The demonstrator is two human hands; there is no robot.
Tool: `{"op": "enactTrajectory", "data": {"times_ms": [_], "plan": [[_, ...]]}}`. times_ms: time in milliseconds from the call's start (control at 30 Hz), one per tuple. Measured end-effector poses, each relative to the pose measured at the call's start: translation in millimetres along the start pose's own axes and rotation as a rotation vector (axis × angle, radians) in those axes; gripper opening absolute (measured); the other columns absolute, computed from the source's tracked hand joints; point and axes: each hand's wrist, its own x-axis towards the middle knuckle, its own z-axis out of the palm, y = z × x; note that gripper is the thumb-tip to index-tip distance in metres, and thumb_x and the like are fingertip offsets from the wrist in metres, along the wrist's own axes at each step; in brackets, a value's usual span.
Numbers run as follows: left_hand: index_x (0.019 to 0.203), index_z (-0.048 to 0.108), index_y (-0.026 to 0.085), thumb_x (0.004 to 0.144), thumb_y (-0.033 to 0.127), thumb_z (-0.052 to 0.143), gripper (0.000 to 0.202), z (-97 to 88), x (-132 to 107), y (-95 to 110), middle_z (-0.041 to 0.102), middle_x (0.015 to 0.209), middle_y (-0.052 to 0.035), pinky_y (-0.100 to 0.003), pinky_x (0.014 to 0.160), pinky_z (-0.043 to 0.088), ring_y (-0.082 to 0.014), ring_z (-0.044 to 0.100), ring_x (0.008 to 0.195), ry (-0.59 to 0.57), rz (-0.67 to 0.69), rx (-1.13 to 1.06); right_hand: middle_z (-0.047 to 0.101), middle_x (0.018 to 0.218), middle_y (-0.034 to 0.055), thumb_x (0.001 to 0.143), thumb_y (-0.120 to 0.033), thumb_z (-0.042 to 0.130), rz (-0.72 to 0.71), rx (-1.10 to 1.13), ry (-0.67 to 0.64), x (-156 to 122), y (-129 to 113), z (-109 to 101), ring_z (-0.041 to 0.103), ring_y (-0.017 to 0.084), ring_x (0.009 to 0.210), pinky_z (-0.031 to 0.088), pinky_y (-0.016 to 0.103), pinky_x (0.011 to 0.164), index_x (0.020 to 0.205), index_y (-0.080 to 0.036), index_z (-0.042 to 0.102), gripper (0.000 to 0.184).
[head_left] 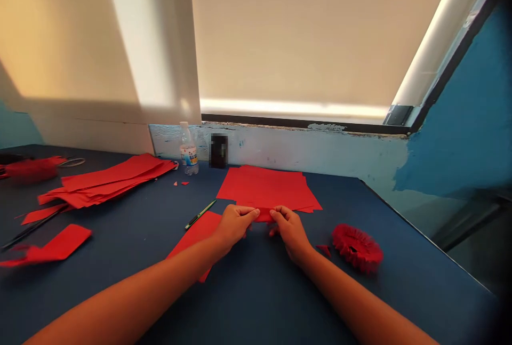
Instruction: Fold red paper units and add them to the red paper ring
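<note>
Status: both hands on one small red piece (264, 216), pinched at mid-surface just in front of the flat red stack (268, 187). Left hand (236, 225) fingers (253, 213) closed narrow on its left edge, right hand (290, 227) closed narrow on its right edge, piece low, at or just above the surface (256, 297), can't tell which. Progress, my read: early. One pleated red ring (357, 247) lies complete to my right, and one more frilly red lump (28, 169) sits far left, too blurred to call. Plenty of paper looks unused. Count: two piles of red sheets, the flat stack plus a fanned pile (108, 179) on the left; one red strip (198, 233) under my left forearm; one folded red piece (60, 243) near left; three small scraps, two by the bottle (188, 150), one by my right wrist. One green pen (200, 215), one pair of scissors (72, 162), one bottle
</note>
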Motion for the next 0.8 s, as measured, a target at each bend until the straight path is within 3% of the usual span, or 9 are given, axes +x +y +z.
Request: {"op": "enactTrajectory", "data": {"times_ms": [100,233,467,633,800], "plan": [[0.074,0.066,0.013,0.079,0.05,0.052,0.04,3.1,6,-14,0.041,0.047,0.0049,-0.02,0.036,0.021,-0.0072,0.031,0.037,-0.053,-0.096,-0.047,0.06,0.066,0.0026,0.083,-0.045,0.056,0.023,-0.011,-0.058,-6,3,1,0.054,0.014,0.054,0.041,0.024,0.049,0.081,-0.015,0.063,0.031],[0.084,0.07,0.015,0.081,0.049,0.053,0.039,0.3,1,-16,0.044,0.049,0.0045,-0.018,0.036,0.023,-0.0062,0.035,0.038,-0.097,-0.107,-0.065,0.064,0.065,0.0026,0.085,-0.039,0.06,0.056,-0.08,-0.062,-15,-8,-2,0.054,0.013,0.054,0.041,0.022,0.052,0.079,-0.014,0.068,0.026],[0.065,0.065,0.014,0.082,0.044,0.056,0.035,-1.8,-3,-5,0.045,0.046,0.004,-0.018,0.037,0.027,-0.0061,0.036,0.039,-0.063,-0.151,-0.105,0.066,0.065,0.0033,0.084,-0.039,0.064,0.114,-0.018,-0.049,-17,-14,-5,0.054,0.013,0.056,0.042,0.024,0.056,0.076,-0.014,0.068,0.027],[0.072,0.065,0.015,0.081,0.042,0.057,0.03,-2.3,-4,-6,0.048,0.047,0.0042,-0.019,0.039,0.031,-0.0074,0.04,0.04,-0.046,-0.061,-0.12,0.066,0.064,0.0037,0.082,-0.038,0.065,0.048,0.005,-0.048,-18,-11,-6,0.054,0.013,0.057,0.042,0.024,0.057,0.074,-0.014,0.07,0.026],[0.072,0.065,0.013,0.081,0.041,0.058,0.03,-4.3,-4,-10,0.052,0.049,0.0028,-0.019,0.043,0.034,-0.0076,0.045,0.041,-0.137,0.0,-0.084,0.067,0.066,0.0034,0.082,-0.037,0.066,-0.009,0.044,-0.051,-19,-9,-5,0.056,0.013,0.058,0.043,0.024,0.057,0.075,-0.015,0.071,0.024]]}}
